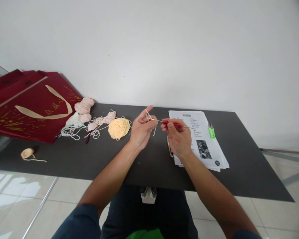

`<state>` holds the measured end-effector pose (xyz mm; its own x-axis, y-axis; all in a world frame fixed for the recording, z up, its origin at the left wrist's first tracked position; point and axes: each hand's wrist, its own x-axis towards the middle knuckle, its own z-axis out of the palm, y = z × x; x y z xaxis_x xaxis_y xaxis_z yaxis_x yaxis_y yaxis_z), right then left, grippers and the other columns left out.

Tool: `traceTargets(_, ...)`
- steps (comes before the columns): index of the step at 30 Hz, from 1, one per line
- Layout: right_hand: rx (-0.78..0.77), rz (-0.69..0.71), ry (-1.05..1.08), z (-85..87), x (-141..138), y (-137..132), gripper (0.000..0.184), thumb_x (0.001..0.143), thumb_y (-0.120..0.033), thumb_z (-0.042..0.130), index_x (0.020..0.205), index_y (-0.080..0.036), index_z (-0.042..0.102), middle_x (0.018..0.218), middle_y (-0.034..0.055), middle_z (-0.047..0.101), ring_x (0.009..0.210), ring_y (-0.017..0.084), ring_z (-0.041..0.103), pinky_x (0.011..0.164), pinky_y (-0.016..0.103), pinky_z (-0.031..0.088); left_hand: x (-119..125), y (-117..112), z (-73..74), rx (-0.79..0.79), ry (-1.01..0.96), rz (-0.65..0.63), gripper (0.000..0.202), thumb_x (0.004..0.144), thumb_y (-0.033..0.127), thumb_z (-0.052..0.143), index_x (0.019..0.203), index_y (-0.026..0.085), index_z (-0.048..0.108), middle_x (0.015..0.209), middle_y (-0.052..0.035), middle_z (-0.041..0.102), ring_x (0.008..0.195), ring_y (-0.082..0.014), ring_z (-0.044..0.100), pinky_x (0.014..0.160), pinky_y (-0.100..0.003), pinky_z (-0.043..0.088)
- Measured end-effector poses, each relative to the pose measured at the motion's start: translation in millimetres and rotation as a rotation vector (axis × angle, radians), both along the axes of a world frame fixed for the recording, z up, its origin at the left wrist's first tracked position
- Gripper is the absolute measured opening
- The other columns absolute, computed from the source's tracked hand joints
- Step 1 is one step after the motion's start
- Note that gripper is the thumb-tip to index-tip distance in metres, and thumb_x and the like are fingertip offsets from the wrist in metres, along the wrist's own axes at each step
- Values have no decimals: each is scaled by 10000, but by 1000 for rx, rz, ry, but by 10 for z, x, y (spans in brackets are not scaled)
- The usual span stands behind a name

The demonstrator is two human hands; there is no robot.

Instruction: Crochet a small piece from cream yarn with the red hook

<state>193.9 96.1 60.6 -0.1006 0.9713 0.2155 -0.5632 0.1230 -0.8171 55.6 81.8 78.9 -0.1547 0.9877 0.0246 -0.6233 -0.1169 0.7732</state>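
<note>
My left hand [142, 130] is raised over the table's middle, its index finger pointing up with a strand of pale yellow yarn [148, 114] looped round it. Its thumb and another finger pinch the yarn, and a short tail hangs below. In my right hand [178, 137] is a crochet hook [172, 123] with a red handle, held level like a pen. The hook's metal tip reaches left to the yarn at my left fingertips. A ball of yellow yarn [119, 128] lies just left of my left hand.
Printed sheets [209, 139] lie under my right hand, with green thread snips [211, 131] on them. Pink yarn [84, 105] and white yarn [74, 120] lie left, near a dark red paper bag [35, 113]. A small beige crocheted piece [27, 153] sits near the front left edge. A white wall stands behind.
</note>
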Motion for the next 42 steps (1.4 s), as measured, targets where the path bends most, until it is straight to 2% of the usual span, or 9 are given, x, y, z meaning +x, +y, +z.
traceTargets(5,-14,0,32,63,32,12,146,810,-303,881,883,-250,766,952,-3,817,710,97,732,663,225,608,11,-9,7,13,29,6,675,691,91,836,1327,195,638,774,52,687,628,-59,555,602,-210,403)
traceTargets(21,98,-40,0,65,121,98,110,830,-259,843,871,-250,742,921,-4,794,683,103,693,625,245,558,-18,10,-7,33,81,37,628,682,46,782,1285,178,667,774,48,687,612,-50,547,597,-209,418)
traceTargets(29,157,-106,-115,58,171,87,104,860,-278,817,888,-260,718,941,-1,788,683,125,701,620,295,557,-38,20,-17,49,142,79,590,669,55,768,1241,187,706,733,44,668,605,-60,505,562,-206,369)
traceTargets(35,192,-102,-178,79,217,108,181,844,-373,840,866,-271,693,887,-9,776,641,126,674,579,298,519,-92,29,-16,24,188,-10,488,652,77,741,1129,179,745,677,38,653,543,-63,446,533,-224,309)
traceTargets(42,183,-14,-139,90,242,105,122,881,-313,814,898,-270,701,890,-13,768,650,102,651,595,265,483,-133,28,-21,19,194,-102,415,622,74,700,1021,169,764,642,28,627,526,-69,437,510,-233,246)
